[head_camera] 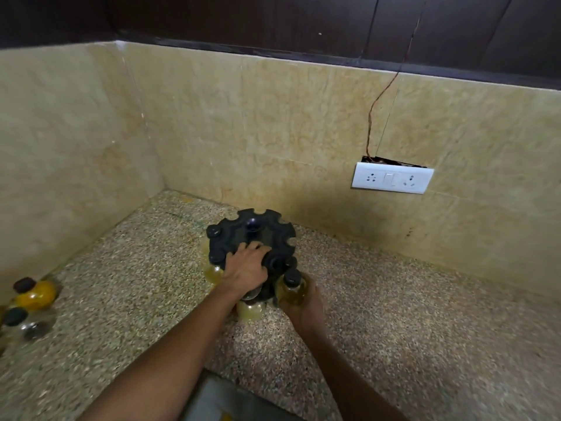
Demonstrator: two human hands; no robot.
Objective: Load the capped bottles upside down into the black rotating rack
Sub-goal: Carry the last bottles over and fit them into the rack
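Several slots of the black scalloped plastic rack (252, 235) hold bottles, the left hand (246, 268) rests spread on it, the right hand's (303, 302) grip wraps a capped yellow-liquid bottle (293, 288) at its near edge, and two capped bottles (30, 305) wait far left on the speckled surface (394, 314).

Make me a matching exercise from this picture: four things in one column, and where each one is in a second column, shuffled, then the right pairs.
Things
1. left hand
2. right hand
3. orange-filled bottle
4. socket plate

Places
A. at the left edge of the counter
B. on the tiled wall, to the right
C. resting on top of the black rack
D. round a capped bottle at the rack's near right side

Pairs: 1-C, 2-D, 3-A, 4-B
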